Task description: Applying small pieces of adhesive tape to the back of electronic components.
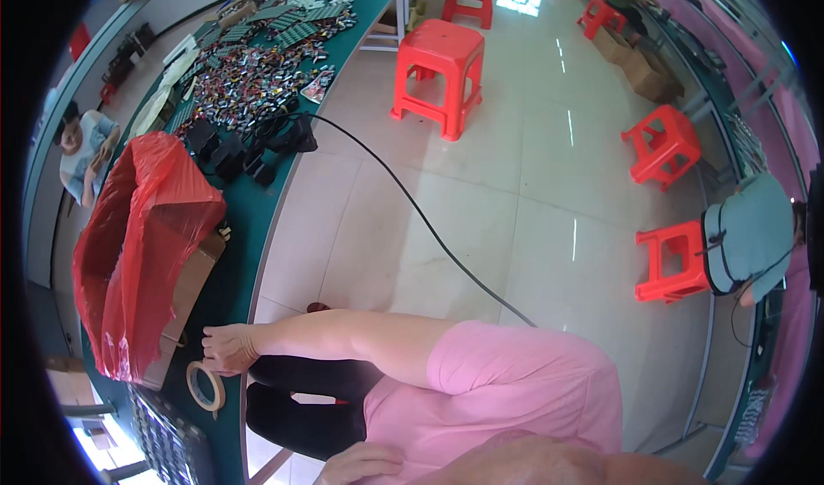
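Note:
My right hand (226, 348) reaches out to the edge of the green worktable (243, 227), fingers curled, right beside a roll of tan tape (204, 387) lying flat on the table. Whether the fingers grip the roll's rim I cannot tell. Just past the hand stands a cardboard box (190, 283) lined with a red plastic bag (137, 245). My left hand (360, 463) lies low by my lap at the frame's bottom edge, holding nothing, next to my black trousers (296, 399).
Black adapters (249, 146) with a black cable (412, 206) trailing over the tiled floor, and a heap of small parts (257, 64), lie farther along the table. A dark gridded tray (167, 438) sits near the tape. Red stools (439, 64) stand on the floor. Other seated people: (84, 146), (751, 236).

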